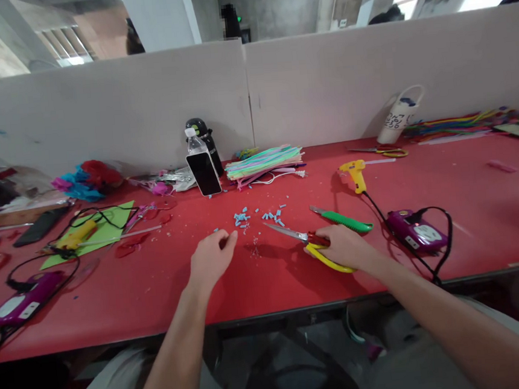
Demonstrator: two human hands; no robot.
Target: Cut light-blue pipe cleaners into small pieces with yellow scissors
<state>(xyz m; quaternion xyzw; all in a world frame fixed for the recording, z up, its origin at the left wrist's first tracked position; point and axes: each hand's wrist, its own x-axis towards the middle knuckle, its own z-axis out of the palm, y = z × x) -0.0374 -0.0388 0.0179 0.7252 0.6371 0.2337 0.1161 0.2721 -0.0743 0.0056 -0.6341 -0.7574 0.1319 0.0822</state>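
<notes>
The right hand (336, 245) holds the scissors (285, 231) by their red and yellow handles, low over the red table (250, 292), with the tip pointing left, close to the small blue bits (242, 217) that lie loose on the table. The left hand (213, 256) is near the blue bits too, with its fingers bent in and its thumb sticking out, but I cannot tell if it is pinching anything. A green cutter (348, 220) lies just past the right hand, and a phone (204, 174) stands tilted behind the bits.
</notes>
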